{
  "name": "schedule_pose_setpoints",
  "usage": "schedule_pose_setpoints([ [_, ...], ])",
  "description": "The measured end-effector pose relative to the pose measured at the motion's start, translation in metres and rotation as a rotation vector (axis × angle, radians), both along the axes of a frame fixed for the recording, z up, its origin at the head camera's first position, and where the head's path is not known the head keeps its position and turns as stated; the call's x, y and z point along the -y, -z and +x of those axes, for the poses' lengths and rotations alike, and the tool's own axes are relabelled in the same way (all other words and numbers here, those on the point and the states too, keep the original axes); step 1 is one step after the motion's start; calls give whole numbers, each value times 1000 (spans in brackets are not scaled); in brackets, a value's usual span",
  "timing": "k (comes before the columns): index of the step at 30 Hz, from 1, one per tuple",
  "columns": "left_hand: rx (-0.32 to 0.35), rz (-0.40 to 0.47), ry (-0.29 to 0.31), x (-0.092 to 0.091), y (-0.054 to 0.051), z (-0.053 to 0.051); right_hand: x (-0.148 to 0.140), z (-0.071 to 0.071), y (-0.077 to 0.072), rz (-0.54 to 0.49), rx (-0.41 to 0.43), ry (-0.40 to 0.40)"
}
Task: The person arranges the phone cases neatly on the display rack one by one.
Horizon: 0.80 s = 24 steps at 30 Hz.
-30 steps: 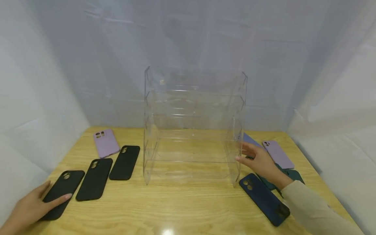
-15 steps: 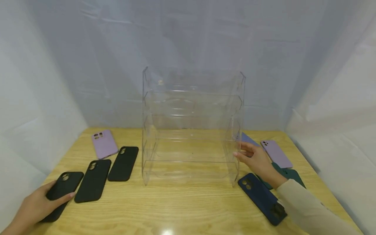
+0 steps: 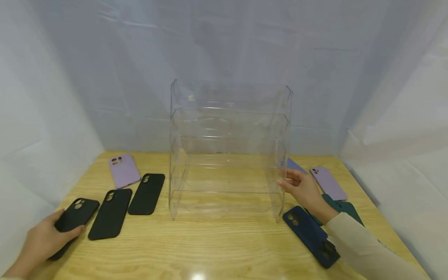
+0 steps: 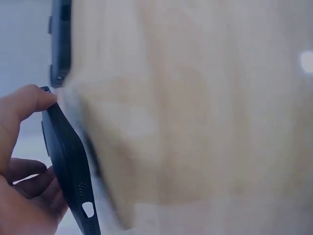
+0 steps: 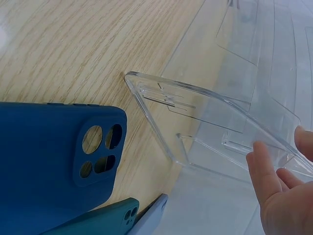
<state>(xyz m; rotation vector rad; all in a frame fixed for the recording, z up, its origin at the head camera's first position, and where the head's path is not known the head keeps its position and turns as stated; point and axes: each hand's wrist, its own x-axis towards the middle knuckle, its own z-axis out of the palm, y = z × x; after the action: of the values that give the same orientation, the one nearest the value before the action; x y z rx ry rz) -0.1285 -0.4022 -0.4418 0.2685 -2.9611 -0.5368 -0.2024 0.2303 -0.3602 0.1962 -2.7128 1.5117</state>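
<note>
In the head view my left hand point(image 3: 45, 239) grips a black phone case point(image 3: 76, 214) at the lower left, its far end raised off the table. The left wrist view shows the thumb on one edge of that tilted case point(image 4: 68, 152), fingers along the other. My right hand point(image 3: 305, 191) is at the right side panel of a clear acrylic rack point(image 3: 227, 192) with several tiers. In the right wrist view the thumb and fingers stand on either side of the clear panel's edge point(image 5: 210, 95), holding it.
Two black cases point(image 3: 110, 214) point(image 3: 147, 194) and a pink-purple case point(image 3: 125, 171) lie on the left. To the right lie a dark blue case point(image 3: 309, 235), green cases point(image 3: 344, 208), a lilac case point(image 3: 330, 184) and a blue-violet case point(image 3: 295, 166). White fabric point(image 3: 231, 46) encloses the table.
My left hand has closed further round the black case and tilted it up from the table. The right hand has stayed at the rack's side.
</note>
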Motion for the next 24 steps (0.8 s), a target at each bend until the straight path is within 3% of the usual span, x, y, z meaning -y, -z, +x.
schedule_pose_setpoints([
  [6, -102, 42, -34, -16, -28, -8, -2, 1, -2, 5, 17, -3],
  [12, -204, 72, 19, -44, -70, -27, -3, 1, -3, 3, 10, -10],
  [17, -306, 161, 100, -79, -120, -45, -3, 0, -1, 3, 4, -7],
  [24, -442, 352, 188, -150, -203, -73, -5, 0, 0, -11, -6, -6],
])
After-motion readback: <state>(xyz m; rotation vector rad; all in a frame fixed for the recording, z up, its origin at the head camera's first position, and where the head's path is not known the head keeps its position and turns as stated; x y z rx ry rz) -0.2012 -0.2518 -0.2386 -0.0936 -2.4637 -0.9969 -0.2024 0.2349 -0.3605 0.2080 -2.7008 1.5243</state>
